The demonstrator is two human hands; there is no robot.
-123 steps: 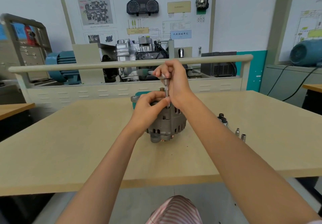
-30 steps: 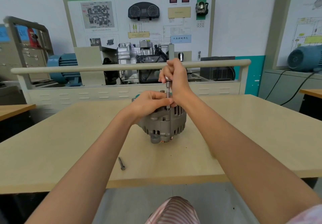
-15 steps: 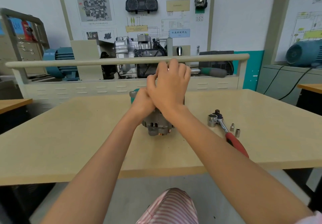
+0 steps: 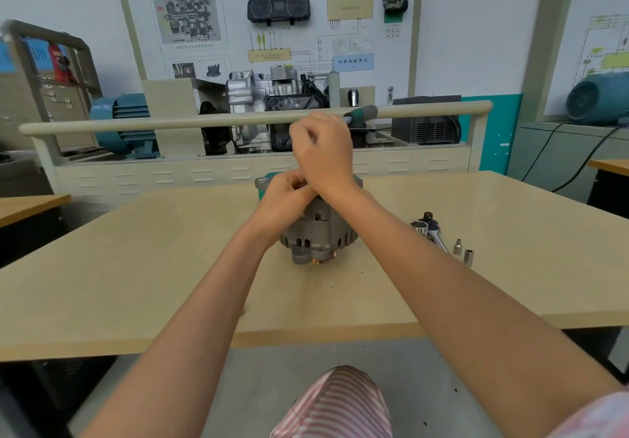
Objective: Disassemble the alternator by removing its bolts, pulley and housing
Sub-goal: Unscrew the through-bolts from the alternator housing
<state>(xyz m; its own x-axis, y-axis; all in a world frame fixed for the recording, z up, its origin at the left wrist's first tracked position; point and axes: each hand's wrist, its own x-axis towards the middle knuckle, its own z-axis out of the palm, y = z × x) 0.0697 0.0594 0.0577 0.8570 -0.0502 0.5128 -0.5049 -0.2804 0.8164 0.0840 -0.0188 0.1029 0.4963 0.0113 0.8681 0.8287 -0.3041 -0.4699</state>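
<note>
A grey alternator (image 4: 320, 236) stands on the beige table (image 4: 136, 267), a little past its middle. My left hand (image 4: 284, 195) rests curled on the alternator's top and holds it. Just above, my right hand (image 4: 323, 151) grips a wrench whose green-grey handle (image 4: 362, 112) sticks out to the right. The wrench's working end and the bolts under my hands are hidden.
To the right of the alternator lie a ratchet wrench (image 4: 427, 229) and two small sockets (image 4: 463, 250). A padded rail (image 4: 170, 122) and a training stand with a gearbox (image 4: 272, 97) rise behind the table. Teal motors sit at the left and right.
My right hand has swung the wrench handle back, from far right to closer above my knuckles. The left hand keeps its place on the alternator. The camera tilted slightly.
</note>
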